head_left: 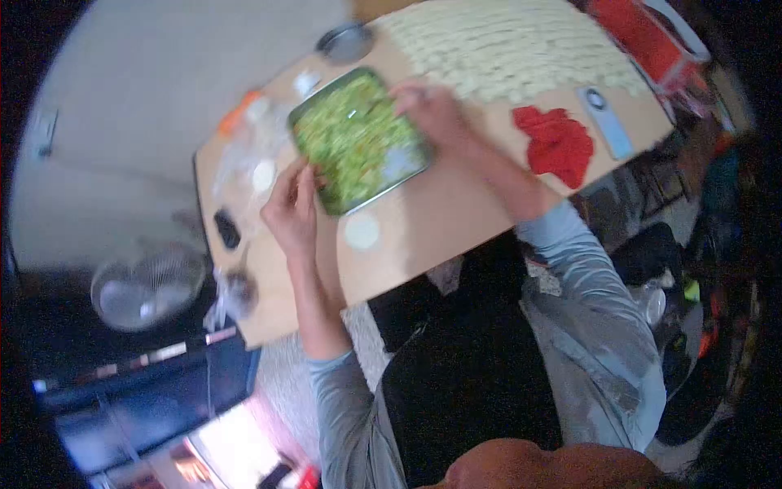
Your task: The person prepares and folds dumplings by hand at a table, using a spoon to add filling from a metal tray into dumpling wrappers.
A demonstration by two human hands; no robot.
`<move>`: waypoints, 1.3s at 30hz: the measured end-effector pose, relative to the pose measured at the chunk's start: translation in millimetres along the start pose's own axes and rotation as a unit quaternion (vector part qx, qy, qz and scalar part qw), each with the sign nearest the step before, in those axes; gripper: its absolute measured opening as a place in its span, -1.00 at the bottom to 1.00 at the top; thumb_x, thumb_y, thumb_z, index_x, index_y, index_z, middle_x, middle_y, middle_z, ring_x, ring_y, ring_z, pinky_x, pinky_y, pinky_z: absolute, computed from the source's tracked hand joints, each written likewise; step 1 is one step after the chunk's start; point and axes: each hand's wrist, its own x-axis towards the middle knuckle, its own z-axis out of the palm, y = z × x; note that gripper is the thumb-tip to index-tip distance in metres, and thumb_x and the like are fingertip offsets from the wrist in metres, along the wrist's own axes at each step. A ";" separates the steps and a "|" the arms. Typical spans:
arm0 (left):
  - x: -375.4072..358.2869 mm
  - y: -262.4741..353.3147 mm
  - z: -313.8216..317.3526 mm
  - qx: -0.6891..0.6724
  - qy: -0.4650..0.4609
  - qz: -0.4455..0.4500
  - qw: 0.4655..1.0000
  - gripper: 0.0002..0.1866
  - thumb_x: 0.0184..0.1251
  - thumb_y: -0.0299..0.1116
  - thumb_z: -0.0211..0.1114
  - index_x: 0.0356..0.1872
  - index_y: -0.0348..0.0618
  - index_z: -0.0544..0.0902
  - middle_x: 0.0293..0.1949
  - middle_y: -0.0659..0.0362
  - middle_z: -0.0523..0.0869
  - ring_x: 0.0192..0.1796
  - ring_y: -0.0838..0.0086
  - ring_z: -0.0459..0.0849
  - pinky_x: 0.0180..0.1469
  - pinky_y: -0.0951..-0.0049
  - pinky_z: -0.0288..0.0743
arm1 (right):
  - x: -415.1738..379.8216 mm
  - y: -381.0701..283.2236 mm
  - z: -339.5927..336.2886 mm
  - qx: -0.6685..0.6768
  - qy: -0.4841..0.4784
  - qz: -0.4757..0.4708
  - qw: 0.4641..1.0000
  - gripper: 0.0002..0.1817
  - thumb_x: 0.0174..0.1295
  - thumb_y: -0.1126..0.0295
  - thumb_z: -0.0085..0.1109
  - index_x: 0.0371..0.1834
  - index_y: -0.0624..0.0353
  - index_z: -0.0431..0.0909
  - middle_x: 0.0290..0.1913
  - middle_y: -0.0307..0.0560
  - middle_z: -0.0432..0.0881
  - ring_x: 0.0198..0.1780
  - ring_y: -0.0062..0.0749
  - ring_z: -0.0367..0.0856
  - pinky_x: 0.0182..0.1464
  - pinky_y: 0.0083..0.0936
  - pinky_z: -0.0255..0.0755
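Note:
A rectangular metal tray (376, 198) holds a chopped green filling (346, 134) with orange bits, and bare metal shows near its lower right corner. My left hand (293, 204) is at the tray's left rim, its fingers bent and closed on the edge. At the right rim, my right hand (432, 114) is curled closed; blur hides what its fingers hold, if anything. A round white dough wrapper (362, 231) lies on the table in front of the tray. Another pale round piece (264, 175) sits left of my left hand.
Rows of pale dumplings (497, 45) cover the table's far right. A red cloth (555, 147) and a light-blue-and-white device (605, 122) lie on the right. Beyond the tray is a round metal bowl (344, 42). Left are a dark object (227, 228), plastic wrap and a fan (148, 287).

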 end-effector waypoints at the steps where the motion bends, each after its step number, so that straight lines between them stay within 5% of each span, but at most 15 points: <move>1: -5.1 1.6 -11.0 -0.039 0.020 -0.051 0.998 -0.79 0.42 -0.49 0.27 -0.02 -0.37 0.70 -0.17 0.09 0.79 -0.09 0.47 0.74 0.04 0.49 0.58 | 2.1 3.0 2.0 0.036 0.027 -0.017 0.999 -0.81 0.30 0.34 0.09 -0.18 0.12 0.69 -0.25 -0.11 0.74 -0.21 -0.47 0.66 -0.08 -0.46 0.51; 4: -32.8 -4.0 -39.1 -0.042 0.069 -0.115 0.990 -0.78 0.44 -0.45 0.27 -0.03 -0.39 0.71 -0.19 0.09 0.79 -0.11 0.51 0.72 0.03 0.53 0.57 | -0.5 -19.2 0.4 0.251 0.080 0.127 0.956 -0.77 0.40 0.29 0.09 -0.23 0.24 0.60 -0.37 -0.12 0.70 -0.40 -0.59 0.56 -0.33 -0.59 0.42; 6: -51.6 -25.8 -51.4 -0.029 0.068 -0.097 0.993 -0.76 0.45 -0.39 0.27 -0.02 -0.36 0.71 -0.24 0.09 0.79 -0.16 0.53 0.72 -0.06 0.52 0.58 | 0.0 -26.0 1.4 0.274 0.079 0.115 0.951 -0.75 0.41 0.26 0.11 -0.24 0.26 0.57 -0.43 -0.13 0.67 -0.45 -0.64 0.50 -0.39 -0.65 0.35; 10: -83.0 -11.5 -42.4 -0.016 0.024 -0.252 0.967 -0.76 0.35 -0.38 0.37 -0.10 -0.35 0.72 -0.26 0.17 0.77 -0.33 0.59 0.64 -0.21 0.56 0.55 | -1.6 -37.4 -10.2 0.199 0.045 0.117 0.972 -0.70 0.42 0.20 0.11 -0.30 0.25 0.57 -0.55 -0.18 0.62 -0.56 -0.65 0.46 -0.49 -0.67 0.29; 14: -92.0 -13.4 -9.2 0.053 -0.031 -0.133 0.989 -0.86 0.15 -0.49 0.45 -0.29 -0.24 0.70 -0.45 0.16 0.58 -0.47 0.47 0.51 -0.37 0.41 0.42 | -3.0 -39.4 -20.4 0.127 -0.059 0.141 0.980 -0.71 0.44 0.21 0.08 -0.34 0.20 0.58 -0.65 -0.25 0.54 -0.65 -0.67 0.42 -0.60 -0.68 0.22; 20: -90.2 -11.2 9.5 0.089 -0.052 -0.124 0.987 -0.82 0.05 -0.52 0.47 -0.34 -0.24 0.64 -0.41 0.13 0.54 -0.45 0.35 0.47 -0.37 0.31 0.40 | -4.3 -32.5 -17.8 0.109 -0.164 0.166 0.966 -0.65 0.46 0.16 0.07 -0.41 0.18 0.55 -0.64 -0.20 0.59 -0.69 -0.66 0.43 -0.63 -0.66 0.26; 23: -87.5 6.5 3.8 0.139 -0.072 -0.089 0.984 -0.85 0.11 -0.55 0.44 -0.34 -0.26 0.62 -0.36 0.17 0.60 -0.37 0.48 0.53 -0.33 0.44 0.43 | -9.4 -45.4 -11.7 0.079 -0.182 0.167 0.966 -0.65 0.47 0.15 0.07 -0.36 0.20 0.54 -0.58 -0.15 0.65 -0.66 -0.64 0.49 -0.61 -0.68 0.34; 26: -93.5 -4.2 -5.4 -0.098 -0.125 -0.232 0.960 -0.89 0.23 -0.57 0.39 -0.35 -0.29 0.59 -0.26 0.23 0.66 -0.26 0.62 0.56 -0.27 0.58 0.43 | -15.1 -41.3 -2.1 0.117 -0.214 0.160 0.956 -0.67 0.48 0.17 0.05 -0.31 0.22 0.54 -0.51 -0.11 0.70 -0.60 -0.62 0.56 -0.56 -0.68 0.41; 29: -80.1 10.1 -27.3 -0.168 -0.203 -0.255 0.930 -0.91 0.32 -0.58 0.34 -0.34 -0.28 0.58 -0.19 0.24 0.68 -0.22 0.69 0.56 -0.21 0.68 0.41 | -18.8 -32.6 9.4 0.156 -0.188 0.135 0.960 -0.69 0.50 0.22 0.02 -0.26 0.27 0.54 -0.44 -0.05 0.72 -0.54 -0.57 0.63 -0.52 -0.63 0.48; 34: -28.2 18.5 -36.2 -0.245 -0.159 -0.185 0.939 -0.84 0.32 -0.52 0.36 -0.14 -0.20 0.57 -0.22 0.23 0.73 -0.24 0.63 0.65 -0.18 0.62 0.50 | -13.8 -38.2 7.2 0.229 -0.019 0.099 0.968 -0.61 0.51 0.18 -0.02 -0.23 0.37 0.55 -0.41 0.06 0.73 -0.43 -0.42 0.72 -0.38 -0.53 0.62; 39: 24.6 14.6 -10.8 -0.294 -0.088 -0.158 0.939 -0.69 0.28 -0.59 0.35 0.01 -0.27 0.52 -0.11 0.15 0.75 -0.14 0.59 0.70 -0.14 0.62 0.55 | -9.0 -36.2 -6.2 0.210 -0.099 0.130 0.964 -0.60 0.52 0.17 -0.05 -0.23 0.37 0.54 -0.43 0.07 0.72 -0.48 -0.37 0.71 -0.42 -0.51 0.61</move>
